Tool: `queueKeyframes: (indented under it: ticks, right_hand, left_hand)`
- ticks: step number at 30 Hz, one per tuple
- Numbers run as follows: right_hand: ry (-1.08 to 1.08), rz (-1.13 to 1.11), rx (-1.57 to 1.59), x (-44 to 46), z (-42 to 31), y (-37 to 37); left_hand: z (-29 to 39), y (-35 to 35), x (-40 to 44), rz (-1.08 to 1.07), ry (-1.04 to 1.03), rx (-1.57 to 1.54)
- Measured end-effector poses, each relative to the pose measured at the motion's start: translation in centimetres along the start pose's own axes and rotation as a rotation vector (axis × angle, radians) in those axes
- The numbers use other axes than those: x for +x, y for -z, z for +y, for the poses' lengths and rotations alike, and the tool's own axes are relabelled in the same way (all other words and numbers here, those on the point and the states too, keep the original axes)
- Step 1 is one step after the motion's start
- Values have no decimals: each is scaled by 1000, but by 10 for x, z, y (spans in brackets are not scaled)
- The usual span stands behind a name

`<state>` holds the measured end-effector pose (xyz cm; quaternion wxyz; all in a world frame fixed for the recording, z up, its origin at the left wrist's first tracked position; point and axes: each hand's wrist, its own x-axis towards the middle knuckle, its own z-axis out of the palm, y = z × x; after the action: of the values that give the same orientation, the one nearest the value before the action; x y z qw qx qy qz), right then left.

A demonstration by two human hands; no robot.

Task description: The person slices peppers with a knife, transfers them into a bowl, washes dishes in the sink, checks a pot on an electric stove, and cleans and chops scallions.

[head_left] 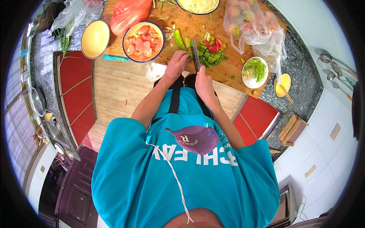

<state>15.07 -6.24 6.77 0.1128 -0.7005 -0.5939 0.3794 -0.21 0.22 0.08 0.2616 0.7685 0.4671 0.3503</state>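
My right hand point(204, 80) is wrapped round the handle of a kitchen knife point(195, 56), its blade pointing away from me over the wooden board point(232, 70). Just left of the blade, my left hand point(178, 64) has its fingers curled down on a green pepper piece, mostly hidden under the fingertips. Chopped green pepper point(212, 57) lies in a heap right of the knife, with red pepper pieces point(216, 45) behind it. A longer green pepper point(179, 40) rests beyond my left hand, near some garlic cloves point(170, 35).
Left stand a bowl of cut tomatoes point(143, 41) and a yellow-lined bowl point(95, 39). A red plastic bag point(129, 14) sits behind them. Right are a white bowl of chopped greens point(255, 72), clear bags point(262, 32), and chopsticks point(286, 94) on a small yellow dish point(282, 84).
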Motion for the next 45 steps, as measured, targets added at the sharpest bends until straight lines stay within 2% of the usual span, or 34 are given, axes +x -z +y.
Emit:
queueKeyframes:
  ticks: [3, 8, 12, 18, 20, 21, 23, 24, 28, 31, 32, 34, 35, 37, 38, 40, 41, 43, 44, 45]
  right_hand:
    - [18, -24, 38, 3, 4, -2]
    - [-79, -65, 70, 11, 6, -13]
    - [-50, 7, -18, 22, 2, -25]
    - [-37, 92, 82, 6, 8, 5]
    - [-16, 126, 77, -1, 11, 17]
    - [-2, 147, 61, -7, 13, 22]
    - [-10, 156, 62, -15, 16, 28]
    - [-9, 159, 66, -17, 20, 28]
    - [12, 182, 74, -24, 30, 31]
    - [16, 191, 80, -28, 33, 32]
    - [13, 192, 82, -30, 36, 32]
    - [66, 250, 185, -34, 40, 32]
    - [72, 250, 188, -34, 43, 33]
    - [-36, 190, 174, -40, 46, 40]
    - [-62, 174, 172, -40, 46, 43]
    - [-36, 186, 149, -38, 46, 42]
    - [-16, 207, 121, -36, 46, 42]
    - [6, 204, 107, -29, 42, 40]
    - [23, 189, 111, -25, 40, 38]
    - [40, 178, 114, -21, 38, 38]
  left_hand:
    - [1, 2, 2, -23, -19, 21]
    - [-4, -1, 3, -29, -48, -3]
    - [-6, -1, 4, -33, -54, -20]
    - [12, -3, 15, 49, -34, 12]
    - [18, 5, 31, 186, 195, -75]
    - [25, 9, 39, 183, 190, -69]
    - [32, 6, 60, 224, 474, -200]
    - [27, 0, 67, 224, 526, -301]
    - [18, -25, 76, 76, 569, -477]
    - [14, -34, 75, 16, 576, -434]
    - [14, -37, 74, 12, 576, -434]
    - [16, -39, 76, 134, 641, -622]
    - [13, -37, 80, 138, 638, -617]
    - [10, -28, 80, 30, 461, -212]
    - [11, -25, 80, 38, 466, -203]
    - [25, -15, 80, -5, 237, 48]
    - [26, -10, 74, 2, 248, 56]
    - [25, 1, 62, 205, 345, 13]
    - [23, 9, 54, 120, 564, 21]
    - [18, 12, 50, 126, 571, 24]
